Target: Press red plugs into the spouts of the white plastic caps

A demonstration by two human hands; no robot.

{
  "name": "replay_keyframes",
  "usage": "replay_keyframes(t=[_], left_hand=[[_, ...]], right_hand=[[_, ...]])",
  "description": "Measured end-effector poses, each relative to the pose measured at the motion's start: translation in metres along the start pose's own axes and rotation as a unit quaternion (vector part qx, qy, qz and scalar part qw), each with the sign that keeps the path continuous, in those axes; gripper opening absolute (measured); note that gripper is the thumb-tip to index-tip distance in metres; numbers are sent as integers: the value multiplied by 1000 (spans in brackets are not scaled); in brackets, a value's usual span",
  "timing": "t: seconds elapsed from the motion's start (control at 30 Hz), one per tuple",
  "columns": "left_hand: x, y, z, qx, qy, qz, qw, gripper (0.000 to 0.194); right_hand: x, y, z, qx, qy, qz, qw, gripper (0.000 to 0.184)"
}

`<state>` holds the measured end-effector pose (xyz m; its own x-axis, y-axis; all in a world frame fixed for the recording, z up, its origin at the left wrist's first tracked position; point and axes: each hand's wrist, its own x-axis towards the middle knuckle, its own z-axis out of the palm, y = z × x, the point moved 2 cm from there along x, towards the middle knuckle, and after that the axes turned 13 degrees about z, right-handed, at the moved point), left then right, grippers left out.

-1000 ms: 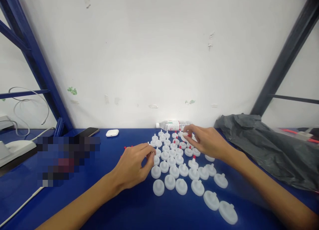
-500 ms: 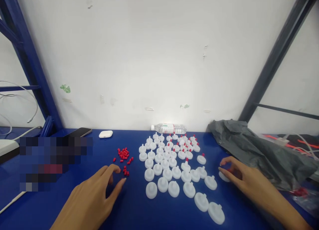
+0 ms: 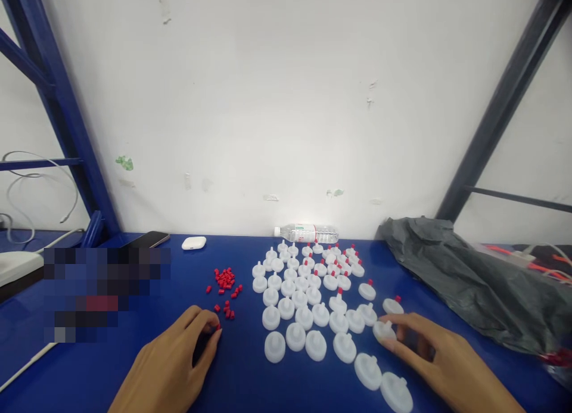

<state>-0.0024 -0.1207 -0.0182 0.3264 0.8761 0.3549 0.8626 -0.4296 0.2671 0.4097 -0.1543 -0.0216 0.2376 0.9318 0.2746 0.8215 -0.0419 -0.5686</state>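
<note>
From where I'm standing, the left hand [image 3: 167,359] is pinching a small red cap [image 3: 218,327] between thumb and index finger, near the table's middle, just on the near side of the loose red caps [image 3: 224,278]. The right hand [image 3: 429,347] is closing thumb and index finger on the rim of a white plastic disc [image 3: 385,331], toward the near right, its stubby spout pointing up. Whether that disc is resting on the blue table [image 3: 232,377] or hanging just above it, I can't tell.

The rim grip is looking right to me: it's leaving the spout uncovered. The right fingers would do well to be lifting straight up, since a capped disc [image 3: 393,306] is sitting just beyond and bare-spouted discs [image 3: 367,313] are crowding in on the left; a sideways drag could be knocking them. With so little cap showing, the left fingertips should be squeezing lightly and evenly on its sides, as something this small could easily be slipping or rolling away.
</note>
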Motion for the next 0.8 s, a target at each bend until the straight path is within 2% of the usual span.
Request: replay_keyframes(t=[0.1, 0.17, 0.23, 0.33, 0.47, 0.57, 0.67, 0.8], left_hand=[[-2, -1, -3, -4, 44, 2, 999, 28], [-2, 0, -4, -17, 79, 20, 997, 24], [-1, 1, -4, -25, 103, 48, 993, 23], [-1, -1, -2, -20, 121, 79, 989, 25], [-3, -7, 0, -13, 132, 101, 986, 33], [-3, -10, 1, -17, 124, 99, 987, 33], [-4, -10, 2, -23, 131, 77, 988, 31], [-4, -9, 2, -38, 138, 55, 988, 26]], right_hand=[[4, 0, -2, 7, 27, -26, 999, 40], [5, -2, -8, 17, 50, -34, 998, 41], [5, -6, -11, 9, 47, -29, 998, 43], [0, -3, -11, -26, 38, 5, 999, 46], [-9, 17, -8, -45, 67, 77, 994, 50], [-15, 27, -2, -42, 14, 59, 997, 49], [-17, 23, 4, -38, -41, 30, 998, 41], [-13, 8, 3, -17, -49, 53, 997, 39]])
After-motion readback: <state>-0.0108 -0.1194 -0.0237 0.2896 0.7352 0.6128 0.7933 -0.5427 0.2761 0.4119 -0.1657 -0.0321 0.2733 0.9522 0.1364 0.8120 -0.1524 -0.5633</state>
